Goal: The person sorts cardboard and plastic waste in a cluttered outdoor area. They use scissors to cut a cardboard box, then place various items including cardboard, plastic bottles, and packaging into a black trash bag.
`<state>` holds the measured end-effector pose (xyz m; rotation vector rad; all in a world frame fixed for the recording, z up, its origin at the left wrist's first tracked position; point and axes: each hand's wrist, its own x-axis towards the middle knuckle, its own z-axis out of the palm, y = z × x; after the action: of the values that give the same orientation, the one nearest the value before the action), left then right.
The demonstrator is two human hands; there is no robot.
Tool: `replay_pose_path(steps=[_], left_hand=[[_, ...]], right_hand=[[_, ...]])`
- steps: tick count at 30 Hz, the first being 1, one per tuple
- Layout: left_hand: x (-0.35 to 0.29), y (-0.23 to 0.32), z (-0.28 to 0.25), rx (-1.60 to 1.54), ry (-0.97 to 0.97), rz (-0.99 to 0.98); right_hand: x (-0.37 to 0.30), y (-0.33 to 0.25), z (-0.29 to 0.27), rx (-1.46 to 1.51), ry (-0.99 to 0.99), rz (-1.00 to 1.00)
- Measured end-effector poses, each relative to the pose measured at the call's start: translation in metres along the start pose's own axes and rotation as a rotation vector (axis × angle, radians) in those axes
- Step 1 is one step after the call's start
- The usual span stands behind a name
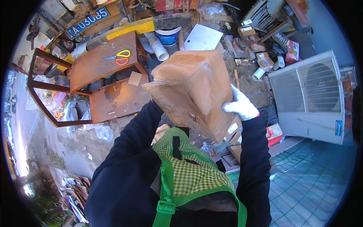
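Observation:
A brown cardboard box [196,90], dented and partly torn at its left edge, is held up in front of my chest. My right hand [244,105], in a white glove, grips its right side with the thumb lying on the near face. The left forearm reaches up to the lower left of the box, and the box hides my left hand. Scissors [121,58] with one yellow and one red handle lie on a brown wooden furniture piece [94,55] to the left.
At the right stands a white air-conditioner unit [306,98]. A blue bucket [168,37], a white panel [202,38] and a tube [156,46] lie beyond the box. Bagged scraps [73,111] sit at left; flattened cardboard [75,196] is stacked lower left.

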<state>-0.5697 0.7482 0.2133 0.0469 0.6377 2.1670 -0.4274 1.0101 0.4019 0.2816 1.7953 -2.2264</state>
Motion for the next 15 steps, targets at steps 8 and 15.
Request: replay_pose_path(steps=[8, 15], left_hand=[[0.092, 0.016, 0.011, -0.159, -0.006, 0.099], [0.031, 0.029, -0.048, -0.356, 0.074, 0.363]], right_hand=[[0.085, -0.027, -0.037, -0.312, 0.174, 0.101], [0.172, 0.034, -0.017, -0.164, 0.010, 0.233]])
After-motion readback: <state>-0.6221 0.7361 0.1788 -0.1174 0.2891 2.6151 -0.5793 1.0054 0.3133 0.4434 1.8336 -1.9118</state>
